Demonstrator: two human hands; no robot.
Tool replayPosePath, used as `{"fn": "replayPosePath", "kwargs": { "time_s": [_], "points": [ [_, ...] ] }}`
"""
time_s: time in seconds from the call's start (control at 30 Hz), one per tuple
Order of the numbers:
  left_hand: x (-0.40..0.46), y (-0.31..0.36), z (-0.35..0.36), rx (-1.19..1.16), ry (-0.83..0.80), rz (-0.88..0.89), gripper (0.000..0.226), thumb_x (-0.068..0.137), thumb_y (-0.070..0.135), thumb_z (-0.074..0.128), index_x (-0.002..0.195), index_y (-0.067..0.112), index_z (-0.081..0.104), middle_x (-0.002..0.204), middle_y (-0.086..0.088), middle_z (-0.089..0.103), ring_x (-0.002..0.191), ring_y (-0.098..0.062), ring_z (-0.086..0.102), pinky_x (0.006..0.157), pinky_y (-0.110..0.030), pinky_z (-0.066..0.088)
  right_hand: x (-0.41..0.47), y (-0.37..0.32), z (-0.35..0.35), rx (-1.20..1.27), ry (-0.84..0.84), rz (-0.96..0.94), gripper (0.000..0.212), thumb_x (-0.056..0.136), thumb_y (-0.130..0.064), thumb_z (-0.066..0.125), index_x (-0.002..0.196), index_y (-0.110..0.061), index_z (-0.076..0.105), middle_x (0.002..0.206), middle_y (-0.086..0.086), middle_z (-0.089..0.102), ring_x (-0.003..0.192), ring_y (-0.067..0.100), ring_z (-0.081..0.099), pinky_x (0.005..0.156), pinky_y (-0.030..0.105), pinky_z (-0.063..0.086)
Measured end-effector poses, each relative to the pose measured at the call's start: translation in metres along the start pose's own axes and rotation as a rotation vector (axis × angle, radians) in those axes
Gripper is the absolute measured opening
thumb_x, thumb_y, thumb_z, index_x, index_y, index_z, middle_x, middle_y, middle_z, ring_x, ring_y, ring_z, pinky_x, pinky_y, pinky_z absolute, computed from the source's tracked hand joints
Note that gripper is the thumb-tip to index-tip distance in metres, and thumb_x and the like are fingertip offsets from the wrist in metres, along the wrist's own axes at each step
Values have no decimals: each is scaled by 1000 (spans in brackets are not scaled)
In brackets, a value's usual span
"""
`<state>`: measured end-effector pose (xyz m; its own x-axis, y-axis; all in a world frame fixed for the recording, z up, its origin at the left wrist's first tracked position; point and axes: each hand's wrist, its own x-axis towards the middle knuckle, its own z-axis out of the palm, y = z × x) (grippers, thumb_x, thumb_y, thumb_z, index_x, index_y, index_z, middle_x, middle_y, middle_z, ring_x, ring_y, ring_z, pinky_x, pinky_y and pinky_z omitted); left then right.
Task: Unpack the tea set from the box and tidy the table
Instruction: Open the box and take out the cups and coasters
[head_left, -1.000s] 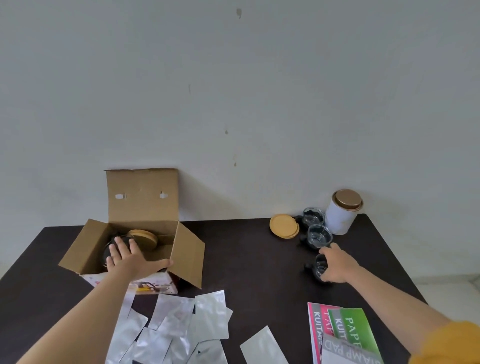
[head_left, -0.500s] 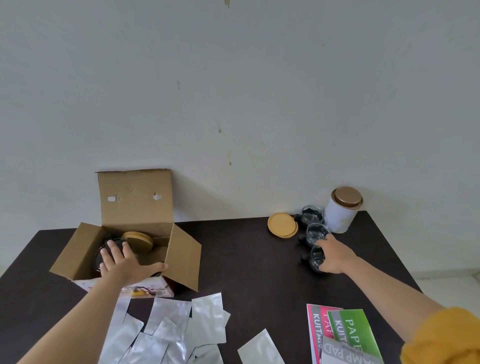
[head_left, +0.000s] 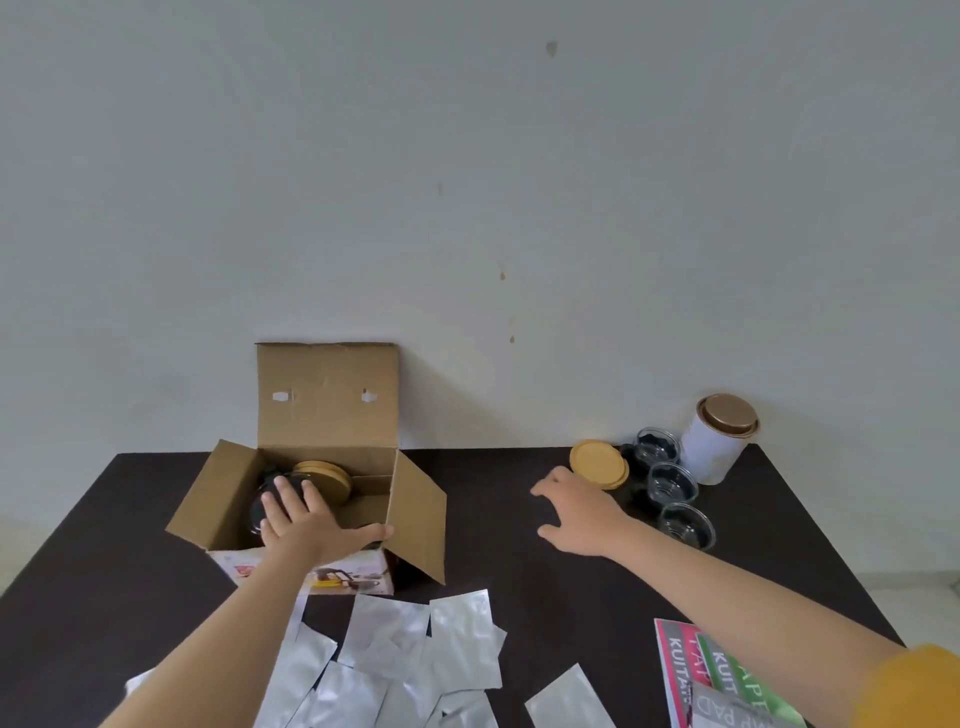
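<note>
Left hand (head_left: 306, 525) spread on box (head_left: 311, 467) front rim; right hand (head_left: 582, 512) open, empty.
Bare table (head_left: 493, 499) between box and cups (head_left: 670, 499).

Two bare forearms, mustard-yellow sleeve (head_left: 914, 686) bunched on the right arm

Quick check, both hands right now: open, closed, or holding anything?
Left hand: open, fingers spread, resting on the dark item inside the cardboard box; no closed grip.
Right hand: open, empty, above the table.
</note>
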<state>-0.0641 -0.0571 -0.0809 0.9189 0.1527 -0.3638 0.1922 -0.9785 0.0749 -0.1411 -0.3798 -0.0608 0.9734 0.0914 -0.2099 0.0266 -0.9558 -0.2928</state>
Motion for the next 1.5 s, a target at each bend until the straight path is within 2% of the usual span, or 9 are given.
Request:
{"fn": "replayPosePath", "kwargs": {
  "time_s": [0.33, 0.47, 0.57, 0.67, 0.77, 0.93, 1.13, 1.33, 1.5],
  "points": [
    [14, -62, -19, 25, 48, 294, 100, 73, 82, 42, 150, 27, 9, 159, -4, 3, 144, -34, 10, 116, -55, 10, 63, -167, 20, 282, 28, -118, 42, 91, -25, 61, 131, -15, 54, 129, 3, 55, 117, 19, 54, 96, 27, 45],
    [22, -89, -10, 114, 58, 338, 105, 76, 81, 37, 150, 23, -10, 158, -8, -14, 146, -31, -9, 115, -52, 0, 87, -198, 37, 250, 8, -73, 40, 90, -32, 61, 128, -24, 55, 123, -2, 61, 111, 17, 60, 92, 33, 52],
    [26, -96, -4, 154, 52, 394, 115, 71, 83, 40, 147, 20, -20, 156, -11, -20, 145, -30, -15, 115, -49, -4, 101, -214, 45, 162, -87, -74, 40, 92, -26, 60, 129, -14, 54, 122, 3, 59, 112, 22, 58, 87, 26, 46],
    [30, -96, -2, 168, 37, 415, 123, 70, 80, 49, 145, 17, -25, 155, -13, -24, 143, -30, -19, 115, -50, -6, 113, -228, 54, 57, -240, -29, 27, 87, -29, 65, 107, -12, 63, 102, 6, 65, 94, 24, 64, 81, 35, 55],
    [31, -97, 1, 172, 45, 425, 125, 70, 76, 54, 145, 16, -26, 154, -14, -25, 143, -31, -21, 114, -51, -8, 124, -236, 64, -79, -367, -20, 21, 86, -29, 66, 96, -10, 66, 88, 4, 64, 77, 20, 61, 64, 29, 49],
    [31, -97, 1, 186, 56, 428, 127, 69, 77, 55, 144, 15, -26, 154, -15, -25, 142, -32, -22, 114, -52, -8, 135, -242, 72, -258, -452, 3, 11, 88, -21, 63, 92, -12, 59, 86, 6, 57, 80, 21, 57, 69, 29, 47],
    [31, -97, 0, 185, 44, 419, 127, 70, 76, 55, 144, 14, -27, 154, -15, -27, 142, -31, -23, 113, -51, -10, 137, -244, 76, -229, -390, 2, 25, 87, -32, 63, 100, -11, 64, 95, 7, 65, 90, 23, 64, 83, 34, 54],
    [29, -96, -3, 183, 19, 401, 130, 66, 81, 53, 144, 15, -28, 154, -13, -27, 142, -30, -24, 114, -50, -10, 128, -242, 50, -85, -219, -10, 52, 71, -39, 78, 109, -11, 56, 100, 6, 64, 90, 23, 63, 78, 35, 56],
    [28, -95, -5, 202, 8, 381, 131, 64, 84, 51, 144, 15, -27, 154, -13, -26, 143, -30, -21, 115, -49, -7, 108, -231, 15, 65, 15, -38, 50, 71, -46, 75, 99, -17, 47, 92, 1, 57, 81, 17, 57, 61, 28, 50]
  ]
}}
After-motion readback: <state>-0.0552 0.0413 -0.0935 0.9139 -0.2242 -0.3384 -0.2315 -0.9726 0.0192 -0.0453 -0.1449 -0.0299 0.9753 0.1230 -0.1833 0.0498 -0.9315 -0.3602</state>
